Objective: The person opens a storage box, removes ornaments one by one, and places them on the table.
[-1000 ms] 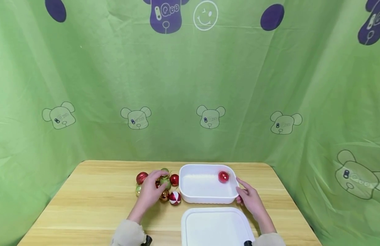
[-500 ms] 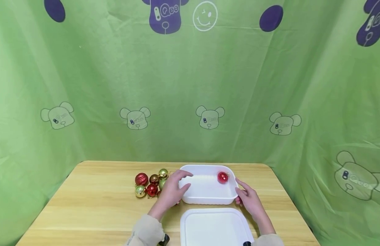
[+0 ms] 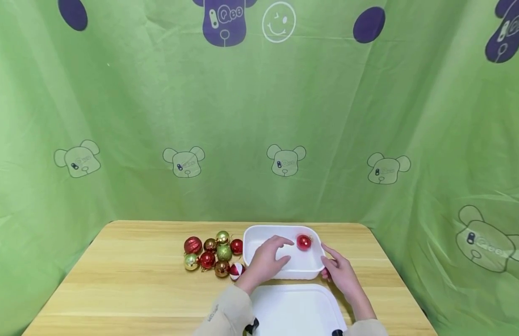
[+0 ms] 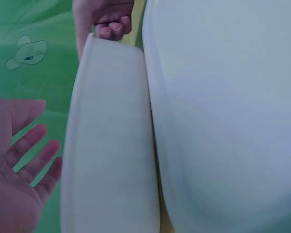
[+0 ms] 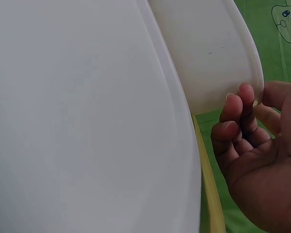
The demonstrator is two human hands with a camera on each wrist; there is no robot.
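Since the earlier frame, the left hand (image 3: pixel 268 259) had crossed from the cluster of ornaments to a place over the white rectangular plastic tub (image 3: pixel 310 266), leaving the baubles behind on the counter (image 3: pixel 129 280). Its fingers (image 4: pixel 26 155) were spread and relaxed, palm open, gripping nothing, with the fingertips close to the shiny red round bauble (image 3: pixel 304 242) that lay inside the tub near its far right corner.

The right hand (image 3: pixel 341 273) was at the tub's right end, fingers (image 5: pixel 235 114) curled round the rim and thumb on the outer wall (the right wrist view showed this grip plainly).

The tub stood toward the far edge of the counter, right of the middle. Just in front of it, at the near edge, lay the white flat plastic lid (image 3: pixel 297 310), its far edge just beside the tub's near wall.

Left of the tub lay a group of small round ornaments (image 3: pixel 213 254): a glittery red one at the far left, a gold one, several red ones, a brownish one, a green glittery one, and a red-and-white striped one (image 3: pixel 236 269) nearest the tub's near left corner. Behind the counter hung a green cloth backdrop with bear prints (image 3: pixel 259 116).
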